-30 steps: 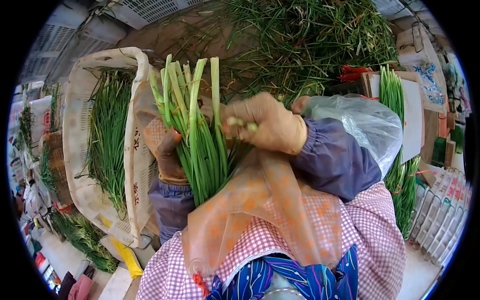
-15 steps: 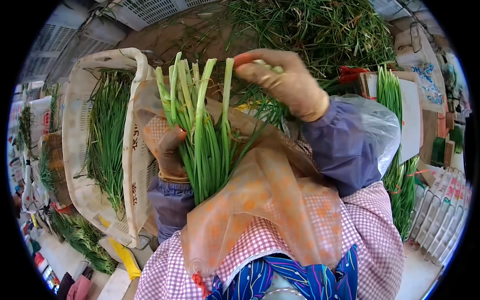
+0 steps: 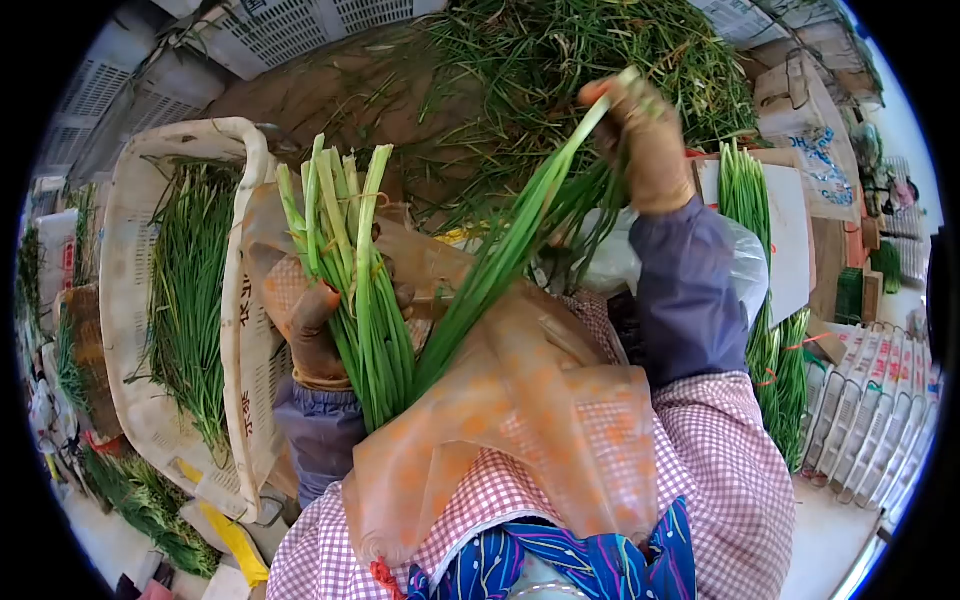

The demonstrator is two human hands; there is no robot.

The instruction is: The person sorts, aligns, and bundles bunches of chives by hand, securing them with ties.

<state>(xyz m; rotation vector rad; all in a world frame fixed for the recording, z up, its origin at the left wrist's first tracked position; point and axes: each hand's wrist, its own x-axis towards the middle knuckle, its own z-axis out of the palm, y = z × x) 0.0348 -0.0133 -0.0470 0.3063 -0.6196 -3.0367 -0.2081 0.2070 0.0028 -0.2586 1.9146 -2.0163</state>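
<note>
Over our apron (image 3: 500,400), we do well to leave the bunch (image 3: 365,330) held in our left grip (image 3: 315,325) uncrushed, and to guide the stalk (image 3: 565,160) pinched in our right grip (image 3: 648,140) smoothly, its leaves (image 3: 480,300) untangled, short of the pile (image 3: 580,50) beyond.

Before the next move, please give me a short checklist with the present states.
1. Left hand around the green bunch: ok.
2. Right hand holding the leafy stalk near its pale end: ok.
3. Right hand's exact finger placement: cannot tell, blurred.
4. Stalk fully clear of the bunch: not ok, its lower part reaches down beside it.
5. White crate next to the left sleeve: ok, with greens inside.
</note>
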